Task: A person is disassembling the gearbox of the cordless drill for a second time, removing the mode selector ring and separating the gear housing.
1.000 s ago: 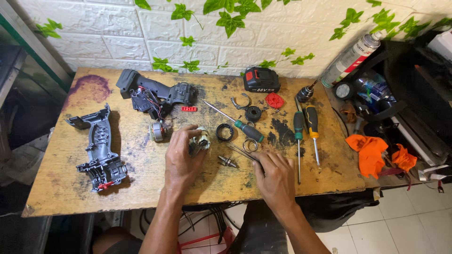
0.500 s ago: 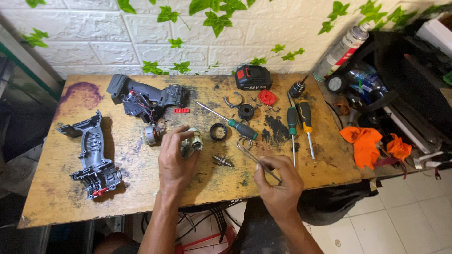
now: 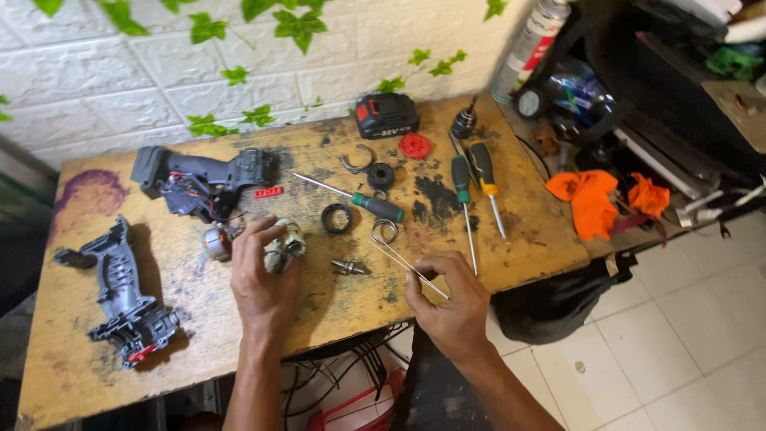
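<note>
- The left hand [image 3: 263,281] is curled around a small motor part [image 3: 283,246] on the wooden table [image 3: 72,375]; the fingers cover most of the part, so its lower half cannot be made out.
- The right hand [image 3: 451,303] pinches the long ends of a pair of thin metal tweezers [image 3: 399,254]; the looped end lies on the table, and the held ends are hidden behind the fingers.
- A small metal bit [image 3: 349,266] lies on the table between the two hands, touching neither.
- Just left of the left hand sits a round silver piece [image 3: 215,242], partly hidden by the thumb side of the hand.
- An opened tool body with loose wires [image 3: 203,177] lies further back on the left; an empty grey housing shell [image 3: 120,299] lies near the left edge.
- A green-handled screwdriver [image 3: 375,206], a black ring [image 3: 337,218], and two more screwdrivers [image 3: 471,179] lie beyond the hands.
- At the back stand a black battery pack [image 3: 387,115] and a red disc [image 3: 415,145].
- Orange cloth [image 3: 594,199] hangs off the right edge of the table.
- A spray can [image 3: 531,40] at the top is cut off by the frame; the dark shelves at right are too cluttered to read.
</note>
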